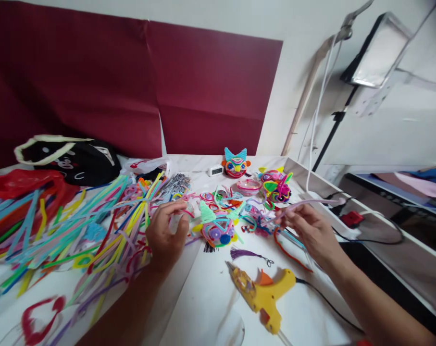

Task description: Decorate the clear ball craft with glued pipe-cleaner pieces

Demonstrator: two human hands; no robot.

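Observation:
My right hand [311, 230] pinches a pale purple pipe cleaner [322, 201], whose one end points right over the table's raised edge. My left hand [167, 235] is beside the pipe cleaner pile, fingers curled and thumb apart, and nothing shows in its grasp. Between the hands sits a colourful animal head [219, 228] of coiled pipe cleaners, with mint ears, purple eyes and a blue nose. A purple tassel [244, 253] lies in front of it. Closer to me is a yellow hot glue gun [264, 293] on its side, its tip pointing up and left.
Loose pipe cleaners [105, 240] cover the table's left side, with a black bag [73, 161] behind. Further back are a blue-eared head [235, 163], a small white digital clock [215, 170] and more figures [277, 187]. A red plug [352, 218] and cables lie right; a lamp [378, 50] stands above.

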